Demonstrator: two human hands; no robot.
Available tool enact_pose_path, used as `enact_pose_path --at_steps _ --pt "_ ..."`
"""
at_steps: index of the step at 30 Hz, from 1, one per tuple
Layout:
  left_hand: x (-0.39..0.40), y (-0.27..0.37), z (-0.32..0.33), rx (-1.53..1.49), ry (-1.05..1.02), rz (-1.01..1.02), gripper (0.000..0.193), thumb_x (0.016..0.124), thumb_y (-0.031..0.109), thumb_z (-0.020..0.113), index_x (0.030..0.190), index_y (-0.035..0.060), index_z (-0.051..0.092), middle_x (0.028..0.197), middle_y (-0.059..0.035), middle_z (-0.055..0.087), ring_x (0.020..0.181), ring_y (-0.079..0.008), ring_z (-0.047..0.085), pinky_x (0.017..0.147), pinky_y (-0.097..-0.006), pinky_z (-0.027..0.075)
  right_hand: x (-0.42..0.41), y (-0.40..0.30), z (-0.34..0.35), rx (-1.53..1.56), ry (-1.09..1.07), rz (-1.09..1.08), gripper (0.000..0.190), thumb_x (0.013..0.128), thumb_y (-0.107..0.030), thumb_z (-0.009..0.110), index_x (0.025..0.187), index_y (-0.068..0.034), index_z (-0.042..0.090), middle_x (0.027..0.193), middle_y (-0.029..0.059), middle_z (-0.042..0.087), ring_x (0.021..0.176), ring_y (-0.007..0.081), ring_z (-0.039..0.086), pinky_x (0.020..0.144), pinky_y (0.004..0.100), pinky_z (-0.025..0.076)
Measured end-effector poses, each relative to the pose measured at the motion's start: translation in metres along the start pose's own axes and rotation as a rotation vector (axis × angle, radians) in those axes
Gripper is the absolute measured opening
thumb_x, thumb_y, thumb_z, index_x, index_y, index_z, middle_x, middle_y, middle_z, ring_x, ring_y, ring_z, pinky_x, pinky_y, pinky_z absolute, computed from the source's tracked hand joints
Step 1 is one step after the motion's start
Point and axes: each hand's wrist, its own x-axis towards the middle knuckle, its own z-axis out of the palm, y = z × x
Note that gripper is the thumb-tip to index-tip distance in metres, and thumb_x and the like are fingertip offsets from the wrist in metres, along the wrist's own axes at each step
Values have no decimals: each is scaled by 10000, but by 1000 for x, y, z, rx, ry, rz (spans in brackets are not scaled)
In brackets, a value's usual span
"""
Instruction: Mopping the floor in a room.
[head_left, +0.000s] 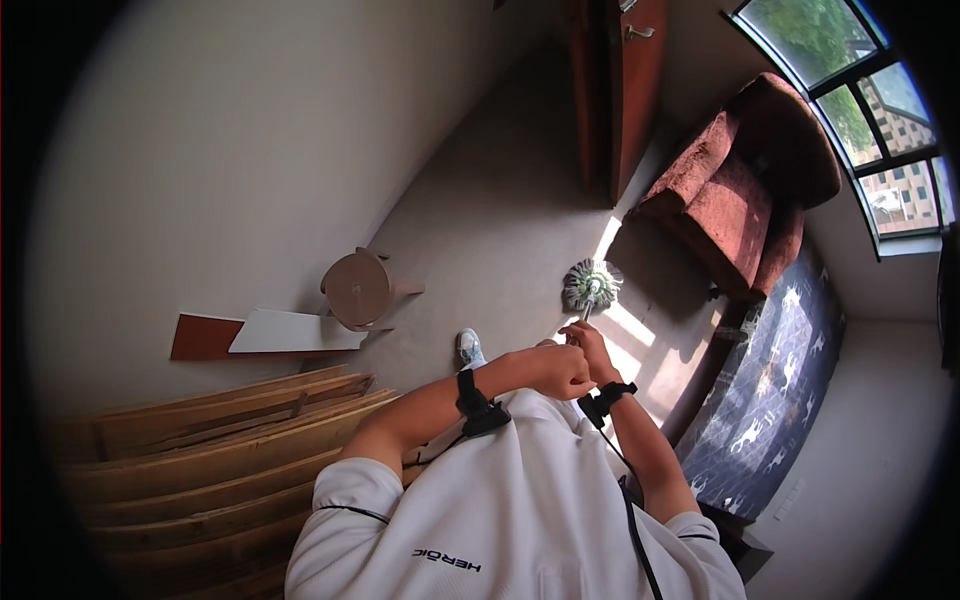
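A mop with a grey and green string head (593, 285) stands on the floor ahead of me, with its metal handle running back towards my body. My left hand (562, 371) is closed around the handle, nearer to my shirt. Just beyond it, on the mop head's side, my right hand (591, 346) also grips the handle, and the two hands nearly touch. Most of the handle is hidden by my hands. Each wrist wears a black strap with a small device.
A round brown stool (358, 289) stands left by the wall, beside white and red boards (292, 334). Stacked wooden planks (225, 465) lie lower left. To the right are a reddish upholstered armchair (727, 210) and a bed with dark patterned cover (772, 390). A red-brown door (637, 97) is ahead.
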Motion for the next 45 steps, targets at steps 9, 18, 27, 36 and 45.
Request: enact_pose_path --at_steps 9,18,27,36,45 --pt "19 -60 -108 12 274 -90 355 850 189 607 549 1 601 521 -182 559 486 -361 543 540 -450 433 177 -25 -29 94 -102 -163 299 683 22 663 977 -18 700 995 132 637 876 317 648 784 368 531" --pt "12 -128 -208 72 802 -265 346 861 132 635 572 -5 504 587 -142 497 613 -308 497 677 -395 433 381 -47 -14 -158 -211 -543 260 772 21 603 1002 -62 690 994 134 641 986 351 625 846 428 524" --pt "-65 -80 -258 -36 1024 -413 348 884 58 611 596 -51 448 541 -119 430 538 -220 399 519 -373 325 387 -142 33 154 -310 -581 222 733 7 620 949 -30 661 970 128 660 931 341 634 818 424 521" --pt "-168 -30 -282 -66 933 -504 461 977 157 498 559 -24 433 509 -21 434 517 -92 396 499 -286 317 323 -223 96 192 -191 -398 225 749 -53 665 966 -32 613 924 163 657 913 364 627 794 438 507" --pt "-171 -35 -263 -276 740 -306 497 1001 145 437 522 12 423 517 -33 461 547 -123 457 589 -293 380 259 -221 124 335 214 -206 135 792 -65 594 889 27 611 806 242 638 775 431 605 682 460 477"
